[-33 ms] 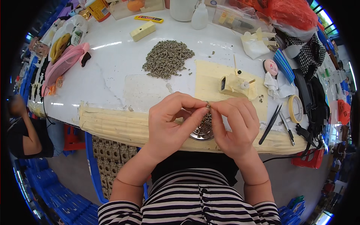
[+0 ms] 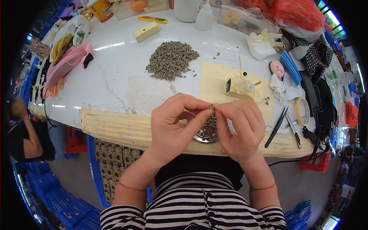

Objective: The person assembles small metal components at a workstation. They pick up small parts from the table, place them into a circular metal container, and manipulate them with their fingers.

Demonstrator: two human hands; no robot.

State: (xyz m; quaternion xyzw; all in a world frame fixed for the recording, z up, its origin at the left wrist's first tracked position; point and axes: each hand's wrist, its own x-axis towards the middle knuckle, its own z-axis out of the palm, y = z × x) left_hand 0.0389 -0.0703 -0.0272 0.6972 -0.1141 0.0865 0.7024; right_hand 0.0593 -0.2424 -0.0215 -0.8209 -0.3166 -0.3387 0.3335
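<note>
Above the near edge of the table, my left hand and my right hand meet at their fingertips. Thumb and forefinger of each are pinched round one small metal piece, mostly covered by the fingers. Right below them is a round metal dish, partly hidden by my hands, with many similar little pieces in it. Farther back on the white table lies a large heap of small metal pieces.
At right are black tweezers, a craft knife, a tape roll and a taped block with sticks. A squeeze bottle stands at the back. Below the table's left side is a blue crate; another person's arm shows far left.
</note>
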